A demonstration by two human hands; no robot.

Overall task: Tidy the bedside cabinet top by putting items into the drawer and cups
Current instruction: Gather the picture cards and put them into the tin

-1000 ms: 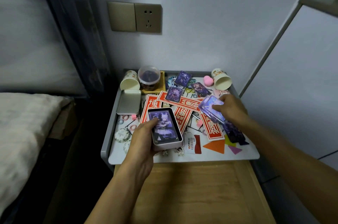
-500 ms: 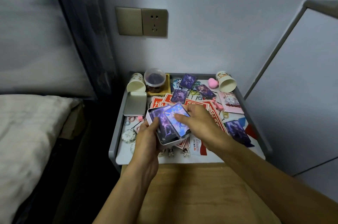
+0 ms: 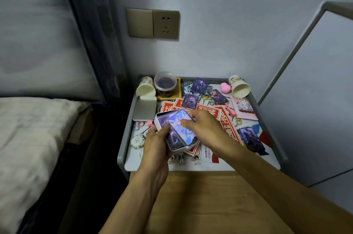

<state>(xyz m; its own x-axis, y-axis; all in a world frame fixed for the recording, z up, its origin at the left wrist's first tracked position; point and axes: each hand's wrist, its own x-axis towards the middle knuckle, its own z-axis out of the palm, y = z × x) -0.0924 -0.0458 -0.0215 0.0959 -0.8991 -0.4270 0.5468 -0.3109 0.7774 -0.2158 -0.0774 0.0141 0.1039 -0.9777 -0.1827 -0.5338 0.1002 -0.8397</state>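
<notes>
Card, pinched in right grip, has moved onto tin clasped by left grip.

A bedroom in a home. Told by a bed with pale, rumpled bedding at the left, a dark curtain hanging at its end, and a small grey-rimmed counter squeezed just beside it against a plain painted wall. Above, a brass-coloured switch plate and socket of the household sort. At the right, a tall white panel in a grey frame, much like a wardrobe door. On the counter, private clutter rather than work gear: illustrated cards, red printed paper slips, hair ties, a pink heart-shaped trinket, paper cups tipped over, a small lidded jar.
</notes>
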